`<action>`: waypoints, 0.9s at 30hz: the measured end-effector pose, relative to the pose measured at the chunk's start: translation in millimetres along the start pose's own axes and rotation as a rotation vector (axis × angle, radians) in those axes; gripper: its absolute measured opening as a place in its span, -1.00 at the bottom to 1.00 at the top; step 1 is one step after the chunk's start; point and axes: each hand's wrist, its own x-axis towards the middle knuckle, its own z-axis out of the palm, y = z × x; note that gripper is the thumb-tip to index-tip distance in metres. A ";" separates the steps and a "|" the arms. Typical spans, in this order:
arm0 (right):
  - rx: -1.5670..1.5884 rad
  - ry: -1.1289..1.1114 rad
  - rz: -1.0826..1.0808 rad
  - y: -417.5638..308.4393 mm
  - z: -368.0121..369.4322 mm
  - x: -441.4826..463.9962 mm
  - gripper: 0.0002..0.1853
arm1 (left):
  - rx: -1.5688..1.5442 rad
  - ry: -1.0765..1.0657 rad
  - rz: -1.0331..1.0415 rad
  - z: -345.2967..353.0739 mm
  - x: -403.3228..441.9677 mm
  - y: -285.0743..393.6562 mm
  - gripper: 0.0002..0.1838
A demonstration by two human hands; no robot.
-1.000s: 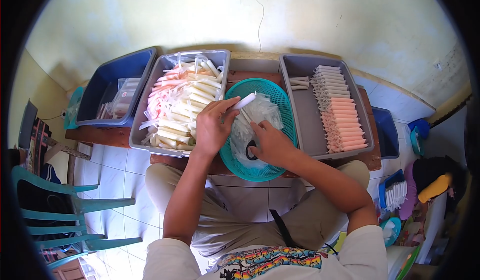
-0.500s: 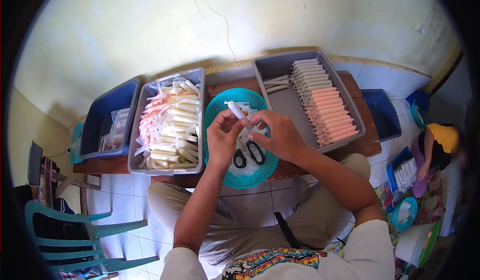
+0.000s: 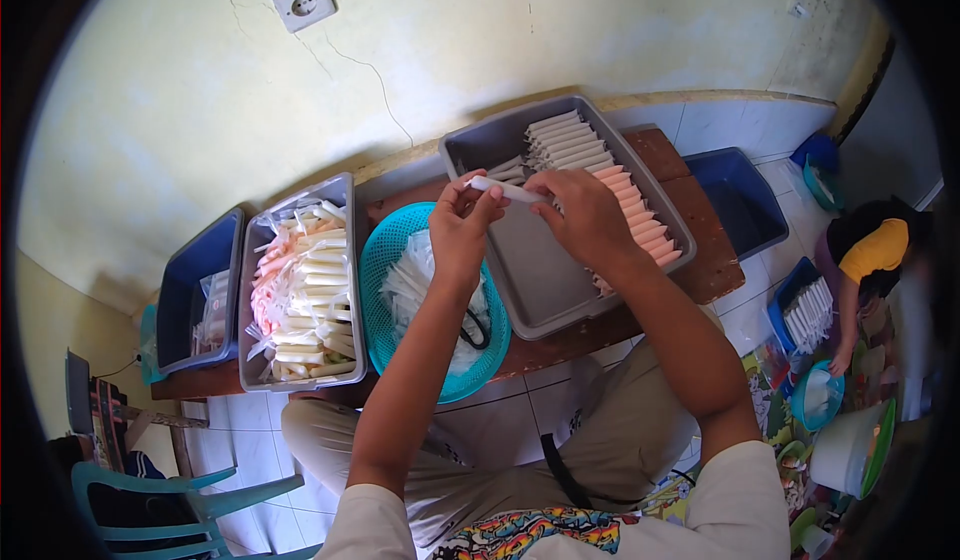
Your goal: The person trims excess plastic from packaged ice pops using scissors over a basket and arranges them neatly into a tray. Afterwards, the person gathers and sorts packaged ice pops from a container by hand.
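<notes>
A white ice pop in a plastic tube [image 3: 507, 191] is held nearly level between my two hands. My left hand [image 3: 462, 232] pinches its left end, and my right hand [image 3: 583, 214] grips its right end with fingers closed. Both hands are above the left part of a grey tray [image 3: 545, 305], where neat rows of white ice pops [image 3: 565, 142] and pink ice pops [image 3: 640, 218] lie. Below my left forearm, a turquoise mesh basket [image 3: 374, 260] holds clear plastic scraps [image 3: 408, 285] and scissors [image 3: 478, 332], whose black handle is partly hidden by my arm.
Left of the basket stands a grey bin [image 3: 349, 290] heaped with cream and pink ice pops with loose plastic tails. Blue bins [image 3: 240, 260] flank the wooden table [image 3: 715, 250]. Another person [image 3: 870, 250] reaches toward a turquoise bowl [image 3: 815, 400] on the right.
My hands have moved from over the basket to over the grey tray. The ice pop has turned from steeply tilted to nearly level. The whole view has shifted and rotated.
</notes>
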 end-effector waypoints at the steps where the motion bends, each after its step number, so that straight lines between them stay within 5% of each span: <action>1: -0.002 0.000 0.002 9.1 -3.8 3.8 -0.78 | 0.013 0.004 0.036 4.5 11.4 -6.5 -0.62; 14: -0.399 0.077 -0.066 149.5 3.5 75.2 -0.84 | 0.496 0.078 0.060 55.2 133.5 -77.4 -0.70; 22: -0.556 0.087 -0.069 197.2 27.1 114.2 -0.74 | 0.791 0.021 0.375 60.1 170.6 -102.2 -0.67; 27: -0.559 0.064 -0.021 210.0 38.8 116.8 -0.75 | 0.972 -0.027 0.382 58.8 170.9 -109.5 -0.63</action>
